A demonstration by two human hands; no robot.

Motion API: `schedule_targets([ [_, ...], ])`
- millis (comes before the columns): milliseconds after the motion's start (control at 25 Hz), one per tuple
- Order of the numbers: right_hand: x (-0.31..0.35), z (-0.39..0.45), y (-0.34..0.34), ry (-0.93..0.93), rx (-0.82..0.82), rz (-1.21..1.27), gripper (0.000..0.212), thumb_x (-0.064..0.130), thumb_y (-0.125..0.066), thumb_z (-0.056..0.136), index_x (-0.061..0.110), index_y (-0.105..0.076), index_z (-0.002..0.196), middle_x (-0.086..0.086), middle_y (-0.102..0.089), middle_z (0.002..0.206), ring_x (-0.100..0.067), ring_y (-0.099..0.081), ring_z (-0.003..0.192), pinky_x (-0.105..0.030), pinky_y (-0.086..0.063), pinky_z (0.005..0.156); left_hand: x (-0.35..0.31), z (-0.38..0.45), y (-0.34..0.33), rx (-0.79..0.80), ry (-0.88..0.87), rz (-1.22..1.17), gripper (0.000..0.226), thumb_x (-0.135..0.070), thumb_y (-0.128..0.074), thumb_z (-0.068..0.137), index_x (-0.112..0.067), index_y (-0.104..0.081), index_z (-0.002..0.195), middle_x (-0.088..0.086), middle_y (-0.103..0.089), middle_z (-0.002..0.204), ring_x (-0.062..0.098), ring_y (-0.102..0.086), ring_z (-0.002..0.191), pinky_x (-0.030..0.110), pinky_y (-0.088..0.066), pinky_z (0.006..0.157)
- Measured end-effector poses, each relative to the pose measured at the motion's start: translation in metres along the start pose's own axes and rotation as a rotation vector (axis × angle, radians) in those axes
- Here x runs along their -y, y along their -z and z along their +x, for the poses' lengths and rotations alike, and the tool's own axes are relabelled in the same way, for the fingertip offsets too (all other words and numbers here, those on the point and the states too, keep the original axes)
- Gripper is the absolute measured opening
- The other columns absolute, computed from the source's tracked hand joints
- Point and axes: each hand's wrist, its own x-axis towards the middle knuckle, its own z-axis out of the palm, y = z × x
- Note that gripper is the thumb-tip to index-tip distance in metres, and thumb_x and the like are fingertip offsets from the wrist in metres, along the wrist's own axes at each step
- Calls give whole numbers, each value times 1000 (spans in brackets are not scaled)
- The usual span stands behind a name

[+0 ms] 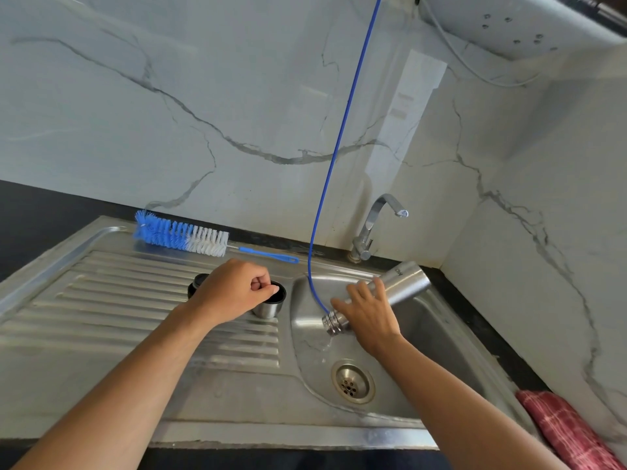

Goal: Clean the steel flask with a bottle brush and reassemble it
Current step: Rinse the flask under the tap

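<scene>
The steel flask was gripped by the right hand, mouth tilted down over the sink basin; its lettering was unreadable. The cap, beside the basin's edge, was pinched by the left hand.

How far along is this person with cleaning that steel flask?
Scrubbing looks finished: the blue-and-white bottle brush lies set aside on the steel draining board. In hand now: the right hand tips the open steel flask mouth-down, and water pours into the sink basin. The left hand pinches the steel cup-shaped cap. Left: refitting it and the black piece beside it.
</scene>
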Motion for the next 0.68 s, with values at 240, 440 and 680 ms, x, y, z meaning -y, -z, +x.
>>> schedule_targets([
  [240,11,-1,1,21,-15,70,73,29,-77,84,34,-41,147,-12,-45,145,-35,-41,135,-64,-17,118,-1,0,1,18,-8,14,30,-38,-82,84,-28,-63,62,-9,-55,51,6,-48,49,18,-37,54],
  [440,14,1,-6,48,-12,69,74,28,-81,80,36,-45,144,-11,-49,139,-34,-46,130,-63,-25,115,-5,-1,2,14,8,42,37,-47,-83,79,-27,-60,59,-10,-52,51,5,-44,47,17,-34,52],
  [680,20,6,-22,-212,-49,399,78,20,-74,79,42,-39,145,2,-49,130,-26,-48,122,-47,-32,106,-7,-5,1,-34,-10,20,36,-50,-82,80,-28,-60,61,-8,-53,53,8,-49,52,21,-35,51],
])
